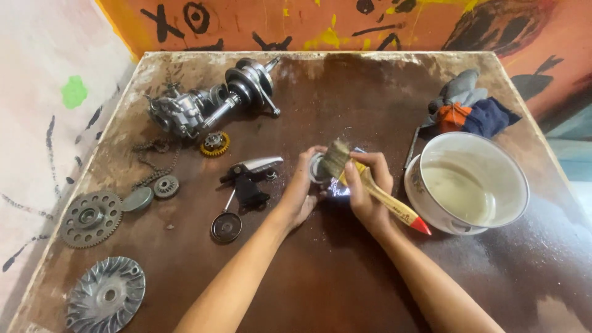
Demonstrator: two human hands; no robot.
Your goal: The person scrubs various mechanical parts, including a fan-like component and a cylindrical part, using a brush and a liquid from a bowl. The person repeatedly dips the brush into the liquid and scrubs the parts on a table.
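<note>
Finned disc (106,297): lies flat at the lower left of the frame, on the brown worktop (320,277), well apart from both hands.
Large gear (90,217): above the disc at the left edge, with a smaller gear (166,186) and a loose chain (155,161) just beyond it.
Black handled part (227,226): lower centre-left, near the left forearm.
Left hand (302,191): centre of the frame, its grip closed around a small round metal part (316,168) that rests on the worktop.
Right hand (368,191): just right of the left hand, its grip closed on a paintbrush (370,188) with a wooden handle and red tip; the bristles lie on the round part.
Wet patch: shines on the worktop under the part, between the two hands.
Bowl (472,182): right of the hands, white, holding a pale cloudy liquid.
Progress: as I judge it, the brushing of this one part is mid-way; the other pieces sit untouched around it, so most seems left.
Rags (472,110): grey, orange and blue, bunched beyond the bowl at the upper right.
Crank assembly (209,102): upper left, farthest from the hands, with a yellow gear (214,143) just below it.
</note>
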